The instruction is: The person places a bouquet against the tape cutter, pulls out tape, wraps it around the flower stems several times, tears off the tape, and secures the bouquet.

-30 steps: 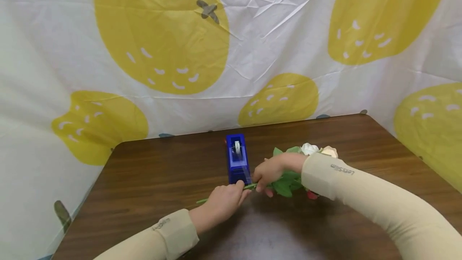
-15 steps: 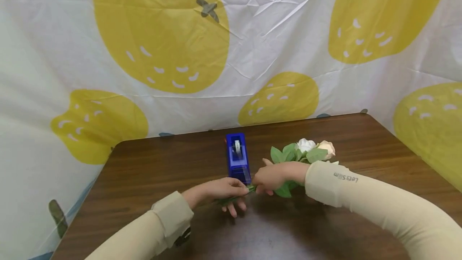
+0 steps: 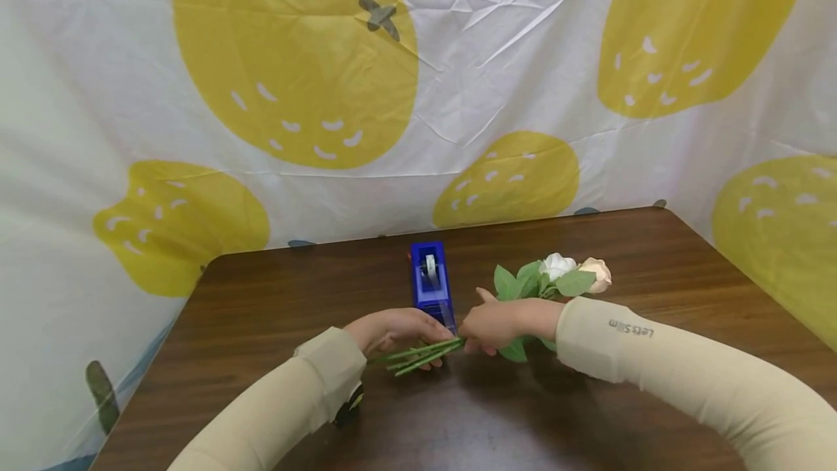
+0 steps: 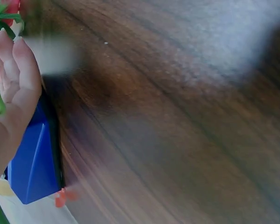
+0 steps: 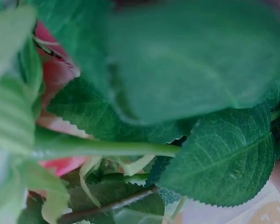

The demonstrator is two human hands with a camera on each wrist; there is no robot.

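Worktop (image 3: 281,296), 1, brown wood grain: carrying the work between its near and far edges. Flower bunch, 1, with green stems (image 3: 418,356): lying slantwise right of the worktop's middle, blooms pointing toward the far right corner, stem ends toward the left edge. Hands, 2: the right hand (image 3: 498,324) is gripping the stems just below the leaves (image 3: 575,283); the left hand (image 3: 400,325) is holding its fingers nearly straight behind the stems, closing on nothing. A firm right grip is probably serving best, since the loose ends are fanning out and are likely wanting gathering before any turn of tape. Tape dispenser (image 3: 428,296), 1, blue: standing upright near the middle of the far edge, its front reaching just beside the hands; its body is probably needing watching for sliding under a pull. Blooms, 2 in the head view: a white rose (image 3: 558,266) and a peach rose (image 3: 595,275), sitting side by side. Clear strip (image 3: 447,317), 1: seeming to run from the dispenser's front toward the stems; whether it is sticking to them, the pictures are not telling. Even tension is likely preventing folds.
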